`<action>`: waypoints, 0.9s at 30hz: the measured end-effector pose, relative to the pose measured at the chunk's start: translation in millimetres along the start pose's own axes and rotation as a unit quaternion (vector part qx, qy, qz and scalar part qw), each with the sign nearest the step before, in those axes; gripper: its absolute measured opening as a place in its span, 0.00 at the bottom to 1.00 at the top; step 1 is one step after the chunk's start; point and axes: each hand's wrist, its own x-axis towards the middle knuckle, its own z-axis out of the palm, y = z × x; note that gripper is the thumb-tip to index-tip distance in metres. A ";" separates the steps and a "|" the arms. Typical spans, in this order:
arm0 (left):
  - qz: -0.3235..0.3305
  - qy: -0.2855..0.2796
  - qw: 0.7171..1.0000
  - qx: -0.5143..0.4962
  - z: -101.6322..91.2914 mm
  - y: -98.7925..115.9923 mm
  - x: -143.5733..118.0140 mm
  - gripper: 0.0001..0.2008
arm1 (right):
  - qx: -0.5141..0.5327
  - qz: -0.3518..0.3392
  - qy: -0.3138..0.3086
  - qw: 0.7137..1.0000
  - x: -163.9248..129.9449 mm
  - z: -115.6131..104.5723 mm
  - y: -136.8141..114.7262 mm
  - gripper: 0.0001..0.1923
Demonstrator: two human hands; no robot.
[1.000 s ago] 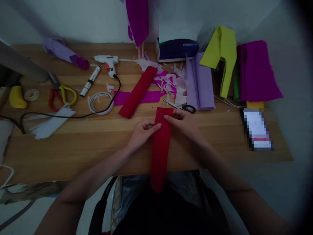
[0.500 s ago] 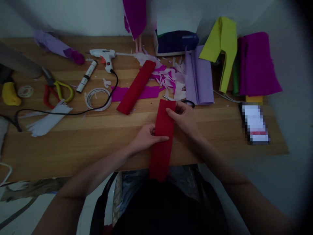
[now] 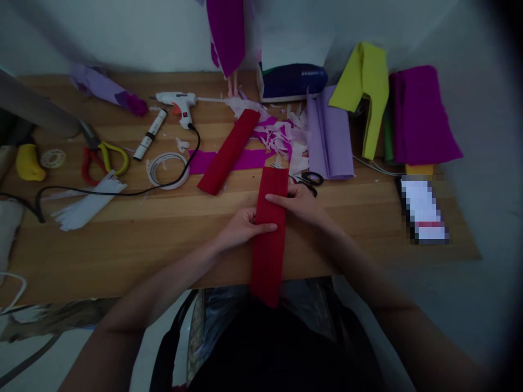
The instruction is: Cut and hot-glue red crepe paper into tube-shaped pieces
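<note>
A long red paper strip [image 3: 268, 250] lies lengthwise on the wooden table [image 3: 134, 245], its near end hanging over the front edge. My left hand [image 3: 241, 227] pinches the strip's left side, thumb laid across the top. My right hand [image 3: 300, 204] grips the right side a little farther up, fingers over the red paper. A second folded red strip [image 3: 229, 152] lies diagonally just beyond, on top of a magenta strip [image 3: 249, 159]. Black-handled scissors [image 3: 308, 178] rest right beside my right hand.
A white glue gun [image 3: 180, 102] with a black cord, a tape roll [image 3: 168, 170], a marker [image 3: 150, 135] and red-yellow pliers [image 3: 102, 159] lie to the left. Lilac [image 3: 329, 136], yellow-green [image 3: 370, 87] and purple [image 3: 420, 117] paper stacks sit at the right. Paper scraps [image 3: 281, 136] litter the middle back.
Both hands have slid along the red strip: my left hand moved nearer and onto the strip's middle, my right hand shifted toward its right edge. The strip moved slightly farther onto the table.
</note>
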 end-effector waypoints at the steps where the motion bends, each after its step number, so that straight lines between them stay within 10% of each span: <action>1: 0.005 -0.003 1.000 0.005 0.0 0.3 0.3 0.16 | -0.009 -0.001 0.012 1.000 0.2 -0.2 0.8 0.14; 10: 0.177 0.145 0.972 0.056 -2.9 15.5 7.7 0.22 | -0.048 -0.010 -0.028 0.998 -1.9 12.6 5.7 0.17; 27: 0.187 0.176 0.964 0.068 -8.1 7.8 12.0 0.22 | -0.088 -0.039 -0.008 0.995 -6.0 23.6 10.4 0.16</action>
